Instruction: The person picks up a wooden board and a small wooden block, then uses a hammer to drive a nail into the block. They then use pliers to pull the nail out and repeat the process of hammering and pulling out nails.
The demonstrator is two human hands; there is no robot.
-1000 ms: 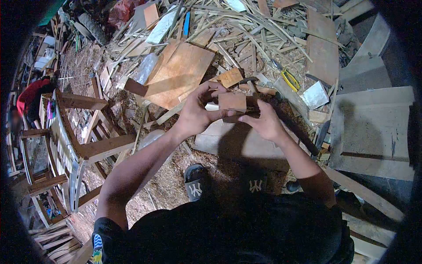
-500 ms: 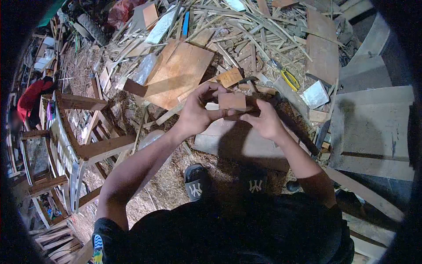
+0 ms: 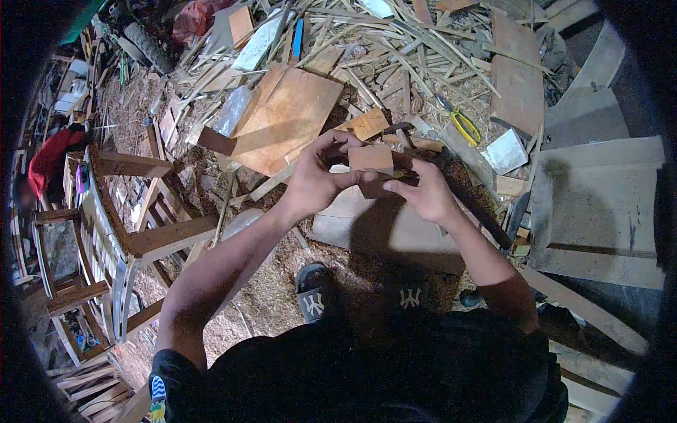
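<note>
A small, flat square piece of wood [image 3: 371, 159] is held up in front of me between both hands. My left hand [image 3: 315, 180] grips its left side, thumb along the lower edge and fingers curled behind. On the other side my right hand [image 3: 425, 192] pinches the right edge, with its thumb near the bottom corner. A darker brown wooden surface [image 3: 376, 188] shows just below the thumbs. Beneath the hands lies a broad pale board [image 3: 416, 230], partly in my shadow. The fingertips behind the wood are hidden.
Yellow-handled pliers [image 3: 465, 127] lie ahead to the right among wood scraps. A plywood sheet [image 3: 296, 106] rests ahead left. Wooden frames [image 3: 176, 238] stand at left, near a person in red [image 3: 49, 163]. A panelled board [image 3: 599, 204] lies at right.
The wood piece has tilted and shifted slightly left, and more of the brown surface below it shows. Both thumbs have moved a little on its lower edge.
</note>
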